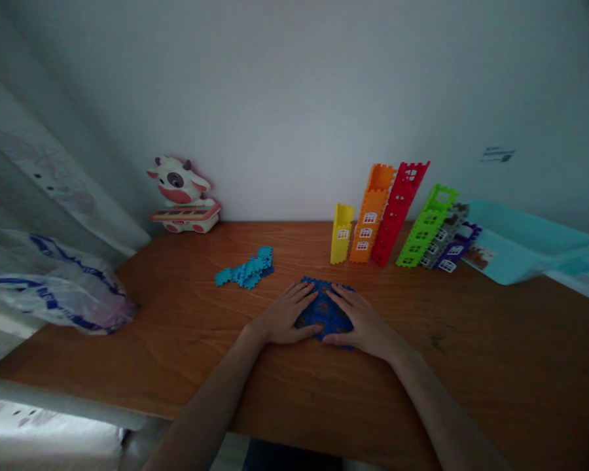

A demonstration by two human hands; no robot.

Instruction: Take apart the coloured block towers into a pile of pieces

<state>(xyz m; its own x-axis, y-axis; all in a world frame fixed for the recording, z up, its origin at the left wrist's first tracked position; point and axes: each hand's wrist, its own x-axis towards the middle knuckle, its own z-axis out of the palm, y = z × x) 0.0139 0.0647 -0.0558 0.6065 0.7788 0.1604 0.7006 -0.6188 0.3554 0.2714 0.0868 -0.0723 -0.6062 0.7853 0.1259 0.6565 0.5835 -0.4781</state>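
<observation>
A flat patch of dark blue toothed building panels (324, 313), with small cut-out openings, lies on the table in front of me. My left hand (290, 315) rests on its left side, fingers stretched over the panels and thumb along the near edge. From the right, my right hand (360, 322) lies on the panels in the same way, fingers apart. Both thumbs come close together at the near edge. Whether the panels are joined cannot be seen under the hands. Left of my hands is a loose pile of light blue panels (249, 269).
Toothed towers stand along the back: yellow (341, 235), orange (372, 216), red (397, 212), green (425, 229), grey (442, 234) and purple (457, 247). A turquoise bin (515, 245) sits right, a cow toy keyboard (184, 196) back left, a plastic bag (53, 281) at the left edge.
</observation>
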